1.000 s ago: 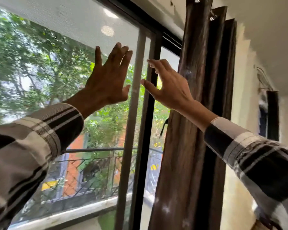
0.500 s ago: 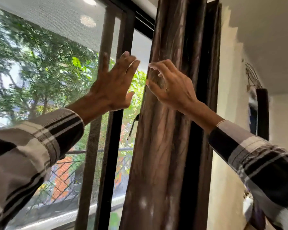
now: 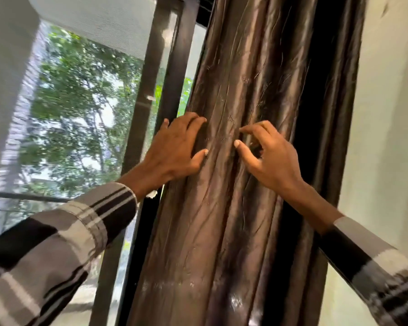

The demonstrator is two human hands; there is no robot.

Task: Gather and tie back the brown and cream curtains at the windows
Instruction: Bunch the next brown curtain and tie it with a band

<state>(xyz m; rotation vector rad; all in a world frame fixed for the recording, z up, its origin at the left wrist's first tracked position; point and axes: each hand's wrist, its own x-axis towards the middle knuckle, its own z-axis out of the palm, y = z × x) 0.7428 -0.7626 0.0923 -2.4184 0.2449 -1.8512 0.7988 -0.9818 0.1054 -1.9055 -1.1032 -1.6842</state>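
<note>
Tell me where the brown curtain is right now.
In the head view the brown curtain hangs bunched, centre-right, between the dark window frame and the wall, with the left hand and right hand on its folds.

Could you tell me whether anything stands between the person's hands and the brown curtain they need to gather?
Nothing visible does. The left hand already lies on the brown curtain at its window-side edge, and the right hand is at the folds with curled fingers. No tie-back is in view.
</note>
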